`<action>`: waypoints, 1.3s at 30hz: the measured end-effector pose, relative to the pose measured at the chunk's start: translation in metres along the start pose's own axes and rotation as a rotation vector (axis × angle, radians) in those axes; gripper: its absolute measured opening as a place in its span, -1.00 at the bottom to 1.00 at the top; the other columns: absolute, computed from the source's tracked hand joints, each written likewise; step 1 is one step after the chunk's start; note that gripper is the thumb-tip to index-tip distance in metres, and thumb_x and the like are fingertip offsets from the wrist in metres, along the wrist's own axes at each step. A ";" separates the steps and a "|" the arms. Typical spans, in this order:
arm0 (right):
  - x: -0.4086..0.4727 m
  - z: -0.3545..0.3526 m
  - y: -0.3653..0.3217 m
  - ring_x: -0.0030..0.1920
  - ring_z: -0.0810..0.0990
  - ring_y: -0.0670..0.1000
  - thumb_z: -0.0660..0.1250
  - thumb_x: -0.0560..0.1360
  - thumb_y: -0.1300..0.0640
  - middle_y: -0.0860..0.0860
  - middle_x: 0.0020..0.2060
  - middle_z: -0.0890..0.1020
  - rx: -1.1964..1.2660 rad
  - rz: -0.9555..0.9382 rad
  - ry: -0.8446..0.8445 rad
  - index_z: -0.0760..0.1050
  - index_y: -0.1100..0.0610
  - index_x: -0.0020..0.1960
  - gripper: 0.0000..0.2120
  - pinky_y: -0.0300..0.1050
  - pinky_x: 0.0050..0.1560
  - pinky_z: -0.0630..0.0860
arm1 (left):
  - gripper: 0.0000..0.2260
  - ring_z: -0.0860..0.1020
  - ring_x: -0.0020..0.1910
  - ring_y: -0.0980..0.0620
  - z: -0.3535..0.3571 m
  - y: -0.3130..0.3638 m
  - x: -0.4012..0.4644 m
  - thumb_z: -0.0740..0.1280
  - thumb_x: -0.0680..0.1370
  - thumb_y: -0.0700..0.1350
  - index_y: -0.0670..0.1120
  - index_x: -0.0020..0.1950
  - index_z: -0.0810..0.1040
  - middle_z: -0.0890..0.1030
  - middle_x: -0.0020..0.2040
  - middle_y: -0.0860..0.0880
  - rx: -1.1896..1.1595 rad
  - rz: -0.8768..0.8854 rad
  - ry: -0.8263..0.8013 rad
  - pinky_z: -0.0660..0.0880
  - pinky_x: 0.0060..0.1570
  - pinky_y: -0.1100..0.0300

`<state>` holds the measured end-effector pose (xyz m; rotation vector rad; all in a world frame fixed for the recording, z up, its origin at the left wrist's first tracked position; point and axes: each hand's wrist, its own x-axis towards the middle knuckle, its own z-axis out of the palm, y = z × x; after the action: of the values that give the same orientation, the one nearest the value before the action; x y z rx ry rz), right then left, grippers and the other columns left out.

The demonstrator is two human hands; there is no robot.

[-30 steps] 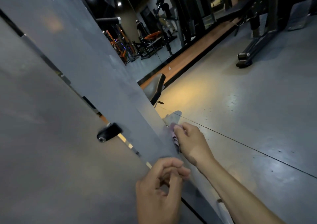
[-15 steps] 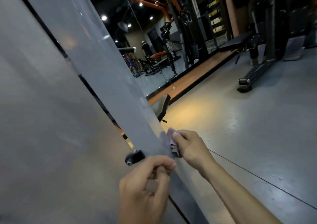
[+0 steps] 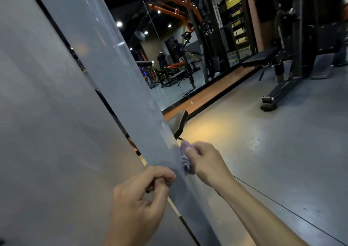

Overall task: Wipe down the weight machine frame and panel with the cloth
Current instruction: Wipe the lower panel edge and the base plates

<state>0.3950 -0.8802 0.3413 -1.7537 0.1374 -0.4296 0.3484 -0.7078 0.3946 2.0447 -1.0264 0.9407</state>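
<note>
A broad grey frame post of the weight machine slants from top left to bottom centre. Left of it lies the large grey panel, with a dark gap between them. My right hand presses a small purple cloth against the post's right edge. My left hand is curled in front of the gap, its fingertips touching the post and covering a small black knob, which is mostly hidden.
A dark padded seat pokes out behind the post. Grey floor stretches to the right, with a thin dark line across it. A black bench machine stands far right, and orange-framed gym machines line the wall mirror behind.
My right hand has slid the cloth up the post's edge. My left hand has risen too and now covers the black knob. The camera has tilted upward.
</note>
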 end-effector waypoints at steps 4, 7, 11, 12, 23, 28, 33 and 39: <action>0.003 -0.006 -0.028 -0.24 0.55 -0.01 0.24 0.65 0.03 0.04 -0.24 0.62 0.009 -0.120 0.050 0.52 0.17 -0.09 -0.74 -0.03 -0.24 0.45 | -0.81 0.64 -0.35 0.08 -0.006 -0.002 0.008 0.24 0.49 -0.16 0.08 -0.11 0.61 0.66 -0.25 0.15 0.021 0.017 0.003 0.59 -0.37 0.12; -0.012 -0.004 0.000 -0.14 0.63 0.05 0.23 0.65 -0.07 0.02 -0.17 0.65 -0.060 -0.025 -0.004 0.50 0.07 -0.08 -0.75 0.14 -0.09 0.58 | -0.82 0.66 -0.34 0.08 -0.008 -0.004 0.013 0.24 0.49 -0.14 0.07 -0.11 0.62 0.67 -0.24 0.15 0.003 -0.002 0.022 0.62 -0.34 0.08; -0.014 -0.009 -0.014 -0.27 0.58 -0.05 0.27 0.63 -0.07 0.06 -0.25 0.64 0.038 -0.062 -0.012 0.48 0.12 -0.11 -0.72 -0.07 -0.25 0.51 | -0.81 0.66 -0.36 0.04 -0.007 -0.005 0.014 0.24 0.49 -0.12 0.07 -0.12 0.64 0.68 -0.25 0.14 -0.033 -0.047 0.016 0.65 -0.33 0.04; -0.011 -0.011 -0.028 -0.34 0.52 -0.07 0.27 0.63 -0.06 0.10 -0.30 0.61 0.066 -0.103 0.009 0.45 0.15 -0.14 -0.70 -0.14 -0.34 0.41 | -0.81 0.67 -0.36 0.04 -0.007 -0.006 0.015 0.24 0.49 -0.12 0.07 -0.12 0.64 0.68 -0.26 0.14 -0.035 -0.056 0.017 0.65 -0.33 0.04; -0.023 -0.013 -0.063 -0.47 0.48 -0.12 0.30 0.65 -0.03 0.01 -0.43 0.57 0.158 -0.141 0.041 0.41 0.19 -0.19 -0.65 -0.24 -0.42 0.39 | -0.82 0.66 -0.35 0.11 -0.009 -0.004 0.017 0.24 0.46 -0.16 0.05 -0.14 0.62 0.67 -0.26 0.16 -0.040 -0.030 -0.004 0.59 -0.41 0.15; -0.006 -0.015 -0.104 -0.39 0.49 -0.08 0.28 0.64 -0.01 -0.01 -0.38 0.56 0.196 -0.274 0.120 0.43 0.14 -0.19 -0.70 -0.23 -0.40 0.36 | -0.79 0.67 -0.35 0.12 -0.009 -0.007 0.019 0.24 0.46 -0.15 0.05 -0.13 0.66 0.68 -0.26 0.17 -0.078 -0.052 -0.005 0.62 -0.39 0.13; -0.037 -0.012 -0.057 -0.38 0.55 -0.04 0.25 0.64 -0.18 0.02 -0.38 0.59 0.102 -0.037 0.044 0.43 0.07 -0.19 -0.63 -0.09 -0.34 0.45 | -0.83 0.65 -0.37 0.13 -0.011 -0.005 0.022 0.27 0.46 -0.15 0.03 -0.12 0.65 0.67 -0.26 0.18 -0.057 -0.020 -0.006 0.59 -0.42 0.17; -0.005 -0.017 -0.141 -0.34 0.57 -0.09 0.28 0.63 0.00 -0.07 -0.36 0.58 0.215 -0.301 0.146 0.45 0.08 -0.20 -0.73 -0.18 -0.37 0.45 | -0.80 0.63 -0.31 0.24 -0.026 0.003 0.041 0.27 0.47 -0.17 0.00 -0.21 0.68 0.67 -0.24 0.19 0.067 0.096 -0.006 0.55 -0.31 0.19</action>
<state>0.3648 -0.8617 0.4789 -1.5342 -0.0694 -0.7646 0.3555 -0.7039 0.4429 2.0694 -1.1183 1.0321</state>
